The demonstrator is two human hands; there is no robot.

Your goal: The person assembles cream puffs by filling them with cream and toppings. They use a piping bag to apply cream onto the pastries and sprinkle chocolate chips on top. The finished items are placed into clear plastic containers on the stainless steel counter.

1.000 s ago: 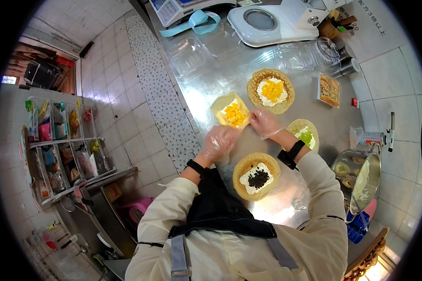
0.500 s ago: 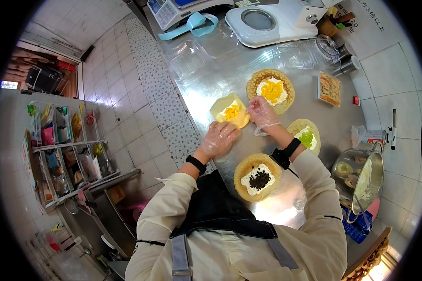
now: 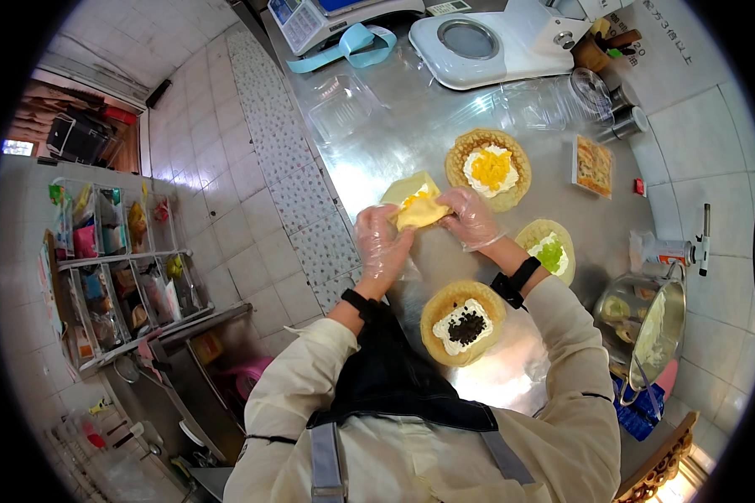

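Note:
Both my hands wear clear plastic gloves and work on a pale yellow crepe [image 3: 424, 214] with white cream and yellow fruit pieces. Its near edge is folded up over part of the filling. My left hand [image 3: 383, 243] pinches the fold's left end, and my right hand [image 3: 473, 220] grips the right end. Just beyond the right hand lies a flat crepe [image 3: 520, 172] topped with cream and yellow fruit. To its near right is a crepe with green pieces [image 3: 550, 253]. Closer to me sits another with dark crumbs [image 3: 465, 328] on cream.
A white machine [image 3: 495, 50] and a scale [image 3: 310, 23] with blue ribbon [image 3: 365, 46] stand along the far side. Clear plastic containers [image 3: 341, 105] lie near them. At right are a steel bowl [image 3: 602, 323] of cream, a boxed pastry [image 3: 592, 167] and a torch [image 3: 675, 251].
The crepe's near edge has come up over the yellow fruit. My left hand has turned more upright at its left end, and the right hand has moved slightly nearer, closing on the edge.

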